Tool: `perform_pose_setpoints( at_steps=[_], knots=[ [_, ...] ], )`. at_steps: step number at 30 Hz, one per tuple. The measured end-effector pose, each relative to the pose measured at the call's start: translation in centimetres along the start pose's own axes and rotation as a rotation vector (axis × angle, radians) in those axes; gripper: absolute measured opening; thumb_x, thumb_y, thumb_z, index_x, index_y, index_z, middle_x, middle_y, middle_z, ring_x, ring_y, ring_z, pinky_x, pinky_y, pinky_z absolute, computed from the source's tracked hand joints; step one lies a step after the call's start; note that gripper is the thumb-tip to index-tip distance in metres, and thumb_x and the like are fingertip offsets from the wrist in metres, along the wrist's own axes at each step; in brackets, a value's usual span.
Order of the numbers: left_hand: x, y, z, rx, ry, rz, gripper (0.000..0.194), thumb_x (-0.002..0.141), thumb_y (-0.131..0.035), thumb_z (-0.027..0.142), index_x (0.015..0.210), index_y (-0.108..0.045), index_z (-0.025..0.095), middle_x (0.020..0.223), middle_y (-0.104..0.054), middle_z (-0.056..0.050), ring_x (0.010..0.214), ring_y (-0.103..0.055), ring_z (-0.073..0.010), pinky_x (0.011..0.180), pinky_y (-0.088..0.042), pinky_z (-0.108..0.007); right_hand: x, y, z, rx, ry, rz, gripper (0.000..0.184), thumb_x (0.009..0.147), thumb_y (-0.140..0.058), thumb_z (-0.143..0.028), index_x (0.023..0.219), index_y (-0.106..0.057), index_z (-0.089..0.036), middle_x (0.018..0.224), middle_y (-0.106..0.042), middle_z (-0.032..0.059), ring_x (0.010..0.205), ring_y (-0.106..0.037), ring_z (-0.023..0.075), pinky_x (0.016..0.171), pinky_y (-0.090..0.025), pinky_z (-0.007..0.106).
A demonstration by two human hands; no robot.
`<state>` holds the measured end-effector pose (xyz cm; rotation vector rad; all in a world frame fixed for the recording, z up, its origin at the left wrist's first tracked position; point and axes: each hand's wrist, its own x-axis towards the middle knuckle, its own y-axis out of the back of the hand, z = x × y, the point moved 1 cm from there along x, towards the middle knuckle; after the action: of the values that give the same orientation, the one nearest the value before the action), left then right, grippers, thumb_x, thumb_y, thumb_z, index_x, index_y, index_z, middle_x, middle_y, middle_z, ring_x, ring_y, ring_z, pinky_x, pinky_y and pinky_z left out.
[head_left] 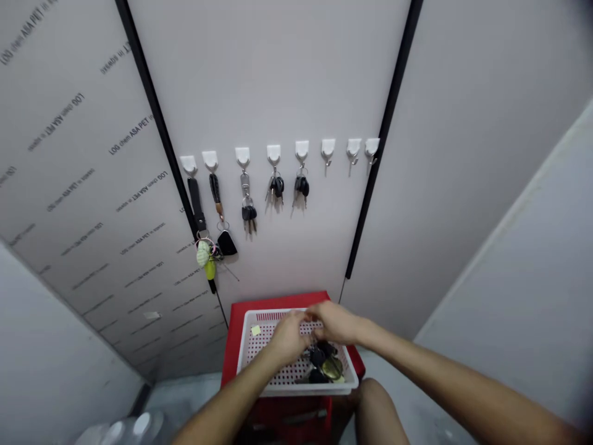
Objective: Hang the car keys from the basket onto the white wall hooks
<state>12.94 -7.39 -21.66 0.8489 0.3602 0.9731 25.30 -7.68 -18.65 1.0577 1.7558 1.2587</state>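
Over a white plastic basket (244,346), my left hand (288,337) and my right hand (336,322) meet with their fingers curled in toward each other. Both look closed in a pinch, and whatever is between the fingertips is hidden or too small to name. Just below my right hand, a heap of dark keys (317,356) with a round gold-coloured piece (332,369) lies in the basket's right part. A small pale yellow square (256,330) sits in its far left corner.
The basket rests on a red stool (235,324). On the wall ahead is a row of white hooks (328,147); those at the left and middle carry key bunches (249,213), and three at the right are bare. White-capped containers (142,423) stand at lower left.
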Motion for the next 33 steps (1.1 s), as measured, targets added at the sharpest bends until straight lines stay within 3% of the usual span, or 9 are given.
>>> perform_pose_setpoints(
  at_steps=[4, 7, 10, 14, 20, 24, 28, 33],
  knots=[
    [-1.5, -3.7, -1.1, 0.087, 0.025, -0.098, 0.036, 0.056, -0.045, 0.016, 0.092, -0.049, 0.014, 0.095, -0.051, -0.006, 0.089, -0.043, -0.0171, 0.079, -0.031, -0.025, -1.2, -3.5, 0.4, -0.265, -0.018, -0.094, 0.025, 0.05, -0.054, -0.021, 0.073, -0.058, -0.013, 0.074, -0.059, 0.0109, 0.075, -0.05, 0.0223, 0.074, -0.027, 0.035],
    [-1.7, -4.1, -1.4, 0.152, 0.068, -0.125, 0.035, 0.057, -0.043, 0.015, 0.092, -0.048, 0.015, 0.093, -0.053, -0.007, 0.086, -0.045, -0.0183, 0.075, -0.033, -0.027, -1.1, -4.1, 0.5, -0.272, 0.002, -0.059, 0.02, 0.055, -0.049, -0.019, 0.072, -0.057, -0.013, 0.071, -0.059, 0.0103, 0.072, -0.051, 0.0202, 0.075, -0.026, 0.034],
    [-1.4, -3.3, -1.9, 0.164, 0.145, -0.153, 0.031, 0.058, -0.043, 0.018, 0.089, -0.049, 0.017, 0.087, -0.055, -0.006, 0.079, -0.048, -0.0187, 0.068, -0.035, -0.027, -0.8, -3.6, 0.6, -0.151, -0.004, 0.004, 0.017, 0.061, -0.042, -0.019, 0.072, -0.055, -0.016, 0.069, -0.059, 0.0067, 0.067, -0.051, 0.016, 0.065, -0.03, 0.027],
    [-0.3, -1.4, -2.5, 0.005, 0.147, -0.058, 0.02, 0.059, -0.042, 0.018, 0.076, -0.053, 0.014, 0.073, -0.056, -0.003, 0.067, -0.048, -0.0141, 0.06, -0.035, -0.023, -0.2, -2.0, 0.7, 0.07, -0.025, 0.117, 0.016, 0.066, -0.038, -0.021, 0.067, -0.053, -0.018, 0.06, -0.055, 0.0013, 0.057, -0.047, 0.0106, 0.052, -0.03, 0.02],
    [1.5, 3.2, -1.4, -0.357, 0.125, 0.091, 0.015, 0.062, -0.04, 0.02, 0.065, -0.051, 0.011, 0.055, -0.049, 0.002, 0.051, -0.041, -0.0076, 0.05, -0.032, -0.018, 1.0, 1.6, 0.6, 0.425, 0.006, 0.435, 0.015, 0.066, -0.041, -0.024, 0.06, -0.052, -0.014, 0.065, -0.051, 0.0016, 0.062, -0.046, 0.0092, 0.059, -0.034, 0.02],
    [2.1, 5.3, -0.3, -0.389, 0.099, 0.104, 0.019, 0.064, -0.039, 0.025, 0.062, -0.052, 0.011, 0.051, -0.048, 0.002, 0.048, -0.04, -0.0071, 0.05, -0.032, -0.019, 1.4, 3.8, 0.3, 0.778, 0.022, 0.408, 0.019, 0.066, -0.041, -0.029, 0.063, -0.05, -0.013, 0.057, -0.051, -0.0002, 0.054, -0.046, 0.0081, 0.056, -0.037, 0.021],
    [2.7, 6.4, 1.3, -0.333, 0.003, 0.223, 0.019, 0.065, -0.039, 0.022, 0.075, -0.053, 0.012, 0.067, -0.055, -0.001, 0.06, -0.046, -0.0098, 0.058, -0.036, -0.022, 1.6, 6.0, -0.1, 0.943, 0.035, 0.458, 0.018, 0.063, -0.044, -0.03, 0.061, -0.048, -0.012, 0.052, -0.048, -0.0022, 0.048, -0.043, 0.0064, 0.051, -0.036, 0.021],
    [3.4, 8.3, 5.0, -0.204, -0.174, 0.456, 0.029, 0.064, -0.041, 0.016, 0.092, -0.046, 0.015, 0.09, -0.052, -0.004, 0.084, -0.046, -0.0126, 0.074, -0.036, -0.027, 1.8, 10.4, -0.3, 0.909, 0.031, 0.777, 0.016, 0.059, -0.049, -0.028, 0.061, -0.052, -0.013, 0.057, -0.051, -0.0015, 0.055, -0.043, 0.0067, 0.055, -0.036, 0.02]
  ],
)
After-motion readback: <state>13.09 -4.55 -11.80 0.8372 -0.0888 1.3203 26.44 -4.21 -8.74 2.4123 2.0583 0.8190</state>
